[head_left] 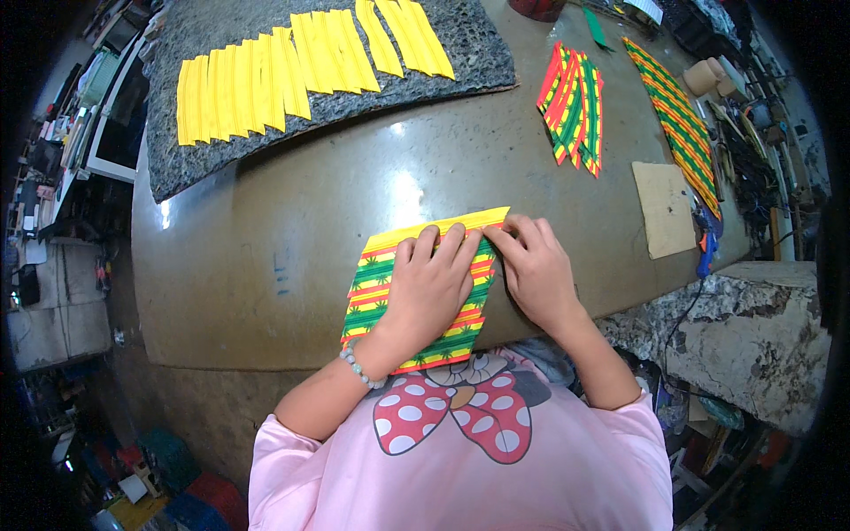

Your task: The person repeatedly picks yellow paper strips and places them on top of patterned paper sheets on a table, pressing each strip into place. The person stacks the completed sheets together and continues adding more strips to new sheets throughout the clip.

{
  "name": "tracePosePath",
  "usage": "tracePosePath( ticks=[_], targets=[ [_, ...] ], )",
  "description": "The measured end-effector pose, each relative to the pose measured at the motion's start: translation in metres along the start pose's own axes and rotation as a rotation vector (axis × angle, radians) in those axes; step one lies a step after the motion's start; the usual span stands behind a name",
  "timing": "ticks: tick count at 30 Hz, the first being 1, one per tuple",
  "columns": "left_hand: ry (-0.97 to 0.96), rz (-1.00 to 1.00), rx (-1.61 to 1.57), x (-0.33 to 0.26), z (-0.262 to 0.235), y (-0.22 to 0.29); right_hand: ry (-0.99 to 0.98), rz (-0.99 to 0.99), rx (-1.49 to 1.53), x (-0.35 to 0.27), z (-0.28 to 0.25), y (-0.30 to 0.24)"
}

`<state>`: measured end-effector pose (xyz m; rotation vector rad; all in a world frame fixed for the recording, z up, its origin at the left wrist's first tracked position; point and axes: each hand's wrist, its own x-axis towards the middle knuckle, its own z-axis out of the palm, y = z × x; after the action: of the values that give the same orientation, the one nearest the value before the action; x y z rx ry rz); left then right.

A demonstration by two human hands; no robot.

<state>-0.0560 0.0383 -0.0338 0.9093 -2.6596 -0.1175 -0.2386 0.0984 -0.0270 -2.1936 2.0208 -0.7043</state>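
On the brown table in front of me lies a stack of striped strips [365, 296] in red, yellow and green with dark leaf shapes, their slanted ends overlapping in steps. A plain yellow strip [443, 223] runs along the far edge of the stack. My left hand [431, 279] rests flat on the stack, fingers stretched toward the yellow strip. At the yellow strip's right end my right hand [536, 265] has its fingers curled, thumb and forefinger pinched at the corner. What lies beneath the left palm is hidden.
At the far left a dark grey slab [328, 119] bears several yellow strips [239, 84] in a row. Fanned striped pieces [575, 111] lie far right. Beyond them are a long striped panel [677, 124], a cardboard piece [664, 210] and a blue-handled tool [707, 252] near the table's edge.
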Motion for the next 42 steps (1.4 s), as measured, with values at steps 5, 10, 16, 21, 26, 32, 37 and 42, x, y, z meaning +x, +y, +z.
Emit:
tracePosePath(
  ticks=[5,10,16,21,26,32,37,42],
  targets=[
    [0.034,-0.006,-0.026,0.0,0.0,0.0,0.034,0.014,-0.1,-0.007,0.003,0.001],
    [0.009,-0.024,-0.066,0.0,-0.001,0.0,0.03,-0.044,-0.234,-0.008,0.007,0.003],
    [0.025,0.011,-0.03,0.0,-0.004,-0.001,0.064,0.074,-0.324,-0.004,-0.012,0.012],
    [0.022,0.019,-0.021,0.001,-0.004,0.001,0.076,0.01,-0.211,-0.002,-0.009,0.012],
    [-0.023,0.037,-0.212,0.001,-0.014,-0.013,0.133,0.045,-0.112,-0.003,0.0,0.003],
    [-0.148,0.168,-0.379,-0.016,-0.038,-0.053,0.018,-0.157,-0.235,0.044,0.016,0.005],
    [-0.228,0.046,-0.341,-0.024,-0.045,-0.066,-0.074,-0.413,-0.169,0.146,0.069,-0.011],
    [-0.14,0.029,-0.184,-0.035,-0.044,-0.052,-0.394,-0.726,0.27,0.185,0.098,-0.088]
  ],
)
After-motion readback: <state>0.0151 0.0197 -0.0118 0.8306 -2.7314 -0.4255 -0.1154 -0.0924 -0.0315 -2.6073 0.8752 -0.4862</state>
